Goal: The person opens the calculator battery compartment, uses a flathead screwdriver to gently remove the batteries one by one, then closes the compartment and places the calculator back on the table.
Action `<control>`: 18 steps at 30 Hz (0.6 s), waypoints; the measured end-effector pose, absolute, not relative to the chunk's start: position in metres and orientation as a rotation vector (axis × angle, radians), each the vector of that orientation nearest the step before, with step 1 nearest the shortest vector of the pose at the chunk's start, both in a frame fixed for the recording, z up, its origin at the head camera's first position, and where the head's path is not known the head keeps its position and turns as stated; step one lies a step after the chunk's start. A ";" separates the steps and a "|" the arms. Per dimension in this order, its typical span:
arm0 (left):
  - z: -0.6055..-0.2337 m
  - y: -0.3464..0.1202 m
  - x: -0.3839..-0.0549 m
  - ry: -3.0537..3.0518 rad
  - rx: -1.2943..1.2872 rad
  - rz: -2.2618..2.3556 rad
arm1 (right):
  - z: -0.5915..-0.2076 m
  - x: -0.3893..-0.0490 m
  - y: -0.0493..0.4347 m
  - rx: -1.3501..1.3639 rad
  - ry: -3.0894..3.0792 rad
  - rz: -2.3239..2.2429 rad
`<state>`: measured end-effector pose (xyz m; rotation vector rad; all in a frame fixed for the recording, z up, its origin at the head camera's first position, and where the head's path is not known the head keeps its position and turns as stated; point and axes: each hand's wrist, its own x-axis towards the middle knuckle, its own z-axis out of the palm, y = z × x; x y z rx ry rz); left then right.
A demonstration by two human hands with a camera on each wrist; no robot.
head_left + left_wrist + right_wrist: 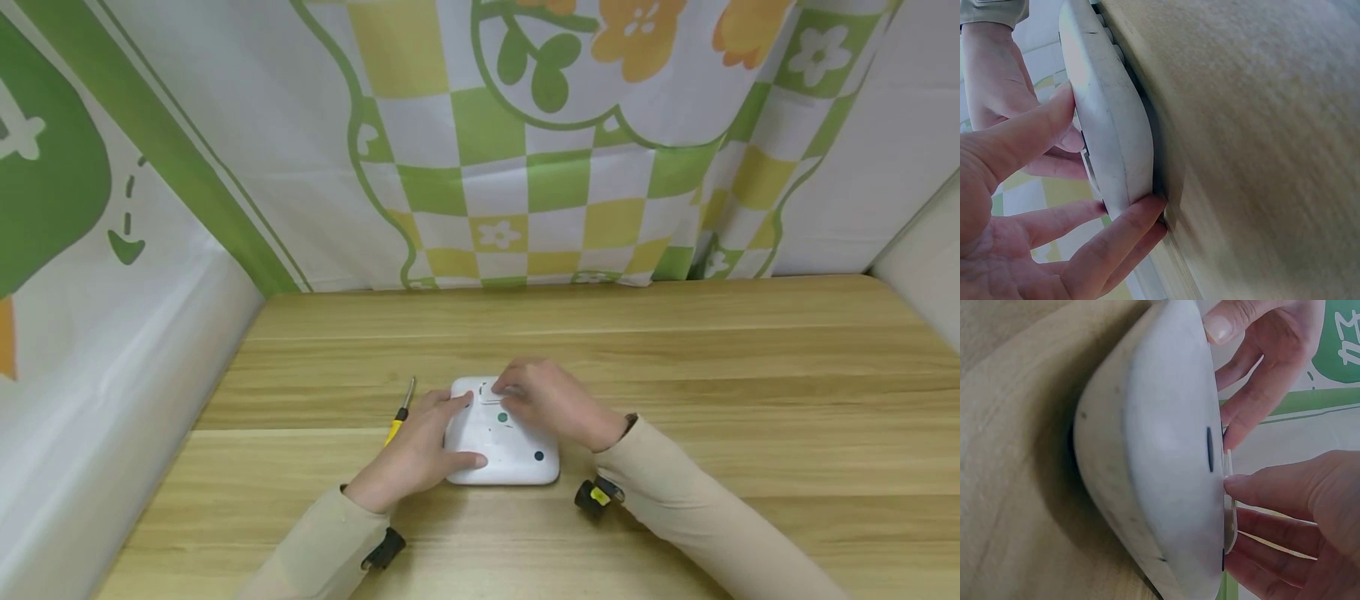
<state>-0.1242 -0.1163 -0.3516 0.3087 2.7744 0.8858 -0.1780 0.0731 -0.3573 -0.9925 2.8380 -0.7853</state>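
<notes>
A white rounded-square device (510, 468) lies on the wooden table, its upward face marked with dark round spots and a green one. Small rounded bumps show along its underside in the left wrist view. My left hand (420, 450) holds the device's left side, thumb on the top face and fingers at the edge. Near the far edge, my right hand (551, 404) pinches a small white cover (1230, 534), which stands slightly proud of the surface in the right wrist view. Fingers partly hide the cover and whatever lies beneath it.
A screwdriver (397, 425) with a yellow and black handle lies left of the device, partly behind the left hand. The wooden table (712, 358) meets a patterned green, yellow and white curtain (525, 183) at the back. White cloth (150, 358) hangs along the left side.
</notes>
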 end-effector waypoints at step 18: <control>-0.352 -0.116 -0.124 2.775 0.310 0.883 | -0.357 -0.175 0.070 -1.003 2.862 -0.777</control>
